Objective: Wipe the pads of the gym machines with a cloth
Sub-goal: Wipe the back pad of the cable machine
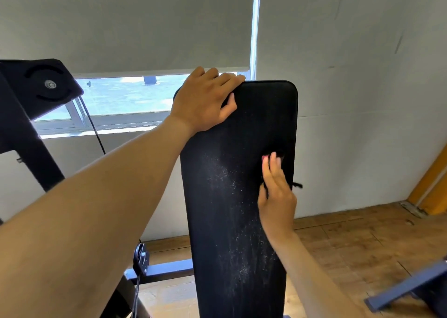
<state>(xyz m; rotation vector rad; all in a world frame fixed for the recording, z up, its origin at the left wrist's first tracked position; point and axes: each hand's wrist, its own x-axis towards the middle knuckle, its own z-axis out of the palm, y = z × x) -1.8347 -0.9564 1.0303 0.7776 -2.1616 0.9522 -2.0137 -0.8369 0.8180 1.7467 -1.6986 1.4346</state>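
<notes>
A long black pad (232, 221) of a gym bench stands steeply tilted in front of me, with pale dusty specks across its middle and lower part. My left hand (205, 102) grips the pad's top left corner, fingers curled over the upper edge and thumb on the face. My right hand (275, 187) presses a dark cloth (278, 154) flat against the right side of the pad with straight fingers. The cloth is almost hidden under the hand; a small end of it sticks out past the pad's right edge.
A black machine frame with a pulley plate (46, 85) and cable (93, 126) stands at left. Its base bar (164, 270) lies on the wooden floor (350, 240). Behind are a window with a roller blind (125, 25) and a white wall. Another frame part (411, 286) lies bottom right.
</notes>
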